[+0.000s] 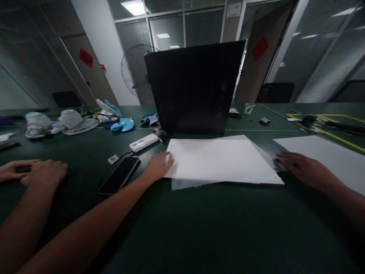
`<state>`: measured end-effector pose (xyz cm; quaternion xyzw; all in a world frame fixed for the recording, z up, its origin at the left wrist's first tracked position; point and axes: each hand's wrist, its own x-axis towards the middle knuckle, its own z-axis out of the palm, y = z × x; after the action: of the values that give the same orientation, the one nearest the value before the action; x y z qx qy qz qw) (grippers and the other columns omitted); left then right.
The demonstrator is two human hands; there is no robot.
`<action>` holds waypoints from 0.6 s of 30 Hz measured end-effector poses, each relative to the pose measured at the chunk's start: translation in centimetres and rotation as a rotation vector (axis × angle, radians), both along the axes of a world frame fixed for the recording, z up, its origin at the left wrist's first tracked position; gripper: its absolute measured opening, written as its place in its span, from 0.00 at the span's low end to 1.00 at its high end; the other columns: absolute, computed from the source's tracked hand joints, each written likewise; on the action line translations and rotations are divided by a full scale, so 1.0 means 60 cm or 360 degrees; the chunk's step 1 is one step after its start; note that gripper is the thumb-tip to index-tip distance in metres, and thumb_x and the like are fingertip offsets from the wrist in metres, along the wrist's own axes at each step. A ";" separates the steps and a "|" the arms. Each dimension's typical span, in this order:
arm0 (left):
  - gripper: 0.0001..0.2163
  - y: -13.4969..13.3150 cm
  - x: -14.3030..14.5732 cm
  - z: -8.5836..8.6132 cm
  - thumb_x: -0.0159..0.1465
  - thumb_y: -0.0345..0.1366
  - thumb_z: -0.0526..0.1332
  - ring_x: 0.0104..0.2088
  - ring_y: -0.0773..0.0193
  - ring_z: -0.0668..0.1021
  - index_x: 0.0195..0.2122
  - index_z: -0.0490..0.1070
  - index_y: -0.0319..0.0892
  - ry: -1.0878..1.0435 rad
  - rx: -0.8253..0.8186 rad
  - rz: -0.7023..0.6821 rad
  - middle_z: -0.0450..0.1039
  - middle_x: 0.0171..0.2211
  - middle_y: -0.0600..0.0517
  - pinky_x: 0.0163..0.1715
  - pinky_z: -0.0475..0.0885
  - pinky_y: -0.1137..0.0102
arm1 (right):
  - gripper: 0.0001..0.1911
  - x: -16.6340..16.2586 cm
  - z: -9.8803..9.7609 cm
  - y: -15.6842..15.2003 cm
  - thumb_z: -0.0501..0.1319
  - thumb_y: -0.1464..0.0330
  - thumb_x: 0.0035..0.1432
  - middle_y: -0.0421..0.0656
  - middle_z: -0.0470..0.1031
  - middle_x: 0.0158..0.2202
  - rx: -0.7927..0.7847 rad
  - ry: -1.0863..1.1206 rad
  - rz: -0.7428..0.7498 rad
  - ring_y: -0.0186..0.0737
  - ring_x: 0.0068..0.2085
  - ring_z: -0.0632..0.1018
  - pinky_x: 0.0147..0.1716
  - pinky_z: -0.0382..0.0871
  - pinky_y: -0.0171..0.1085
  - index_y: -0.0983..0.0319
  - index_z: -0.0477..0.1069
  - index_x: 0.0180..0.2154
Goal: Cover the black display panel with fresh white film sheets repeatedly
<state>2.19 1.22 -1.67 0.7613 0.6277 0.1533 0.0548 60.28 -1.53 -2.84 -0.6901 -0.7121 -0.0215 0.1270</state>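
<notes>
A stack of white sheets lies on something flat with a dark edge, in front of an upright black screen. At the stack's left edge rests my left hand, its fingers stretched and thumb apart, touching the paper. A thin see-through sheet sticks out from the stack on the right, blurred by motion. My right hand has fingers and thumb closed at this sheet's right edge; the exact grip is smeared. Another white sheet lies on the table beyond my right hand.
A phone and a white stick-shaped device with a cable lie left of the papers. Another person's hands rest at far left. Fan parts, a blue fan blade and a clear cup stand farther back.
</notes>
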 end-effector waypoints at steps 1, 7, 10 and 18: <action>0.26 -0.001 0.000 0.000 0.71 0.47 0.53 0.66 0.51 0.70 0.64 0.68 0.36 -0.0002 0.0007 -0.0008 0.68 0.66 0.41 0.66 0.63 0.59 | 0.34 0.002 -0.005 0.004 0.43 0.49 0.69 0.50 0.66 0.67 0.0002 0.0081 0.0036 0.54 0.61 0.72 0.63 0.65 0.51 0.60 0.69 0.63; 0.28 -0.001 -0.003 -0.005 0.71 0.50 0.52 0.70 0.48 0.64 0.66 0.66 0.37 0.0067 -0.0028 -0.0014 0.59 0.70 0.38 0.68 0.58 0.55 | 0.44 -0.050 -0.013 0.012 0.42 0.42 0.65 0.59 0.79 0.46 -0.0195 0.0112 -0.0421 0.61 0.44 0.80 0.43 0.76 0.55 0.67 0.63 0.66; 0.29 0.000 -0.004 -0.008 0.71 0.50 0.52 0.70 0.47 0.62 0.67 0.64 0.37 0.0102 -0.0042 -0.0020 0.57 0.71 0.36 0.68 0.57 0.54 | 0.46 -0.072 -0.017 0.006 0.43 0.41 0.64 0.60 0.78 0.48 -0.0108 0.0050 -0.0354 0.62 0.48 0.79 0.48 0.74 0.57 0.68 0.63 0.66; 0.28 0.000 -0.005 -0.011 0.73 0.50 0.50 0.70 0.49 0.62 0.67 0.63 0.37 0.0130 -0.0027 -0.0046 0.60 0.70 0.37 0.69 0.55 0.55 | 0.46 -0.040 -0.036 0.023 0.51 0.39 0.57 0.57 0.78 0.48 -0.0276 0.0347 -0.0420 0.59 0.45 0.80 0.43 0.77 0.55 0.65 0.63 0.65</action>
<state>1.88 1.20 -2.31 0.7753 0.6197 0.1159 0.0377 57.86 -0.16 -4.97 -0.7841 -0.5967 0.0984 0.1396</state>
